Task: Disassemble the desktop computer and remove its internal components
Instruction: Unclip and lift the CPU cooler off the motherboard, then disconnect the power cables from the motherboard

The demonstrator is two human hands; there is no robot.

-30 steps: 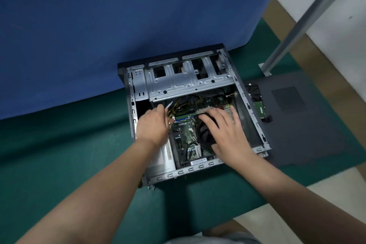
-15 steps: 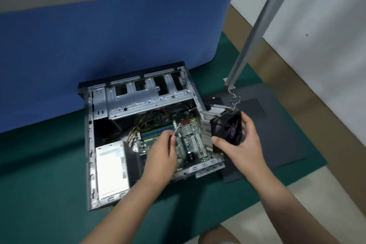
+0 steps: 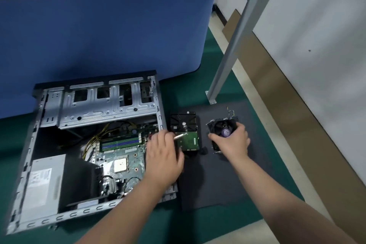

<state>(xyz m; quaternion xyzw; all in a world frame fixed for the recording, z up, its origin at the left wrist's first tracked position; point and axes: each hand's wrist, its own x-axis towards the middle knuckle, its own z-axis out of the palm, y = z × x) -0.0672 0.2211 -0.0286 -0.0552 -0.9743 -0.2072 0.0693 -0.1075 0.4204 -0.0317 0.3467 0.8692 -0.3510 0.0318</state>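
Green mat, blue panel, grey metal leg, white wall

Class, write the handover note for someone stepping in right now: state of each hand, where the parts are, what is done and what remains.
Right hand grips the cooler fan over the dark side panel, beside the hard drive already lying there.
Left hand holds a thin metal tool, probably a screwdriver, over the open case's right edge.
Done: side panel off, hard drive and fan out.
Left: set the fan down, then remove the memory sticks, the bare processor, motherboard, cables and power supply.
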